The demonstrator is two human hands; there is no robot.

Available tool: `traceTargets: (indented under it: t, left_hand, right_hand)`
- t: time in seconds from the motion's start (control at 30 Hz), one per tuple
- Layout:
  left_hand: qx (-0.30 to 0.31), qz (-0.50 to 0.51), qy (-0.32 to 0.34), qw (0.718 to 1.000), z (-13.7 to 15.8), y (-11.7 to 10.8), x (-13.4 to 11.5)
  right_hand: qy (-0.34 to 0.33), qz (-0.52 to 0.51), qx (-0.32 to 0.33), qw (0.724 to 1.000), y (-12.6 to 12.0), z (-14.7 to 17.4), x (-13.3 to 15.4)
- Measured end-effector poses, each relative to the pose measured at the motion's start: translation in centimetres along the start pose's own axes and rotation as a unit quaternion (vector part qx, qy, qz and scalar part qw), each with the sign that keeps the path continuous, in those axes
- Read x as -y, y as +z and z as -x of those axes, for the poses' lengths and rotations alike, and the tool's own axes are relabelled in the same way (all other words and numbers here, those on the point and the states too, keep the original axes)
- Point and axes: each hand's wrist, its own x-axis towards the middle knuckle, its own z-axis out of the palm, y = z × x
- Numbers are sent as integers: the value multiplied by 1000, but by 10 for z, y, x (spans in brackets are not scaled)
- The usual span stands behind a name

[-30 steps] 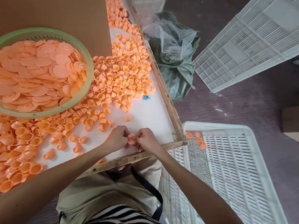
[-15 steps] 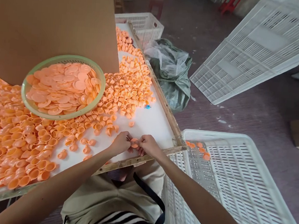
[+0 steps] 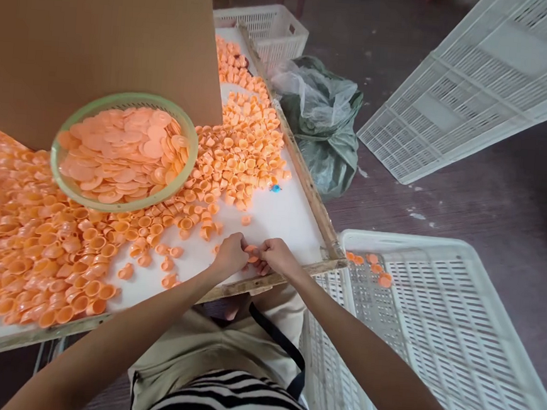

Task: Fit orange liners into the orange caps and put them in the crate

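Close to the table's front edge, my left hand (image 3: 232, 252) and my right hand (image 3: 275, 256) meet around one small orange plastic piece (image 3: 252, 252). Both hands are closed, with the fingertips pinching it from either side. Its round face shows between them; fingers cover the rest, so I cannot tell whether a cup is joined to it. Left of my hands, many small orange plastic cups (image 3: 95, 241) lie heaped across the white tabletop (image 3: 295, 226). A green basket (image 3: 180, 188) full of flat orange discs (image 3: 126, 149) sits on the heap.
A large cardboard box (image 3: 102, 33) stands behind the basket. Right of the table is a white plastic crate (image 3: 453, 333) with several orange pieces (image 3: 384, 279) in it. Another white crate (image 3: 481, 89) stands farther back, near a green sack (image 3: 322, 127). Wooden strips (image 3: 304, 169) edge the table.
The camera view has shifted slightly, so the scene sits a little farther right and higher. Both hands still pinch the orange piece, and its visible face is turned somewhat differently.
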Motion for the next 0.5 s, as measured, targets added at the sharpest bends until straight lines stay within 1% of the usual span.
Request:
traceTargets:
  t: [0.1, 0.2, 0.27, 0.3, 0.37, 0.4, 0.43, 0.5]
  left_hand:
    - [-33, 21, 35, 999, 9, 6, 6]
    - [-54, 27, 78, 995, 21, 12, 10]
    - [-66, 23, 110, 992, 34, 10, 8]
    - [-75, 19, 131, 988, 41, 6, 6]
    - [-110, -11, 183, 977, 58, -14, -3]
    - [-137, -36, 210, 967, 66, -30, -9]
    - [-169, -67, 232, 956, 73, -48, -15]
    - [-249, -124, 257, 925, 83, -92, -27]
  right_hand:
    - [-38, 25, -20, 999, 7, 5, -2]
    - [-102, 68, -67, 990, 16, 14, -2]
    - [-155, 79, -103, 979, 13, 27, -2]
    - [-187, 73, -128, 971, 8, 35, -3]
    - [-249, 46, -211, 944, -16, 58, -6]
    - [-272, 29, -268, 924, -33, 70, -10]
    - [-284, 12, -329, 901, -53, 83, -15]
    - [-268, -20, -439, 858, -96, 108, -30]
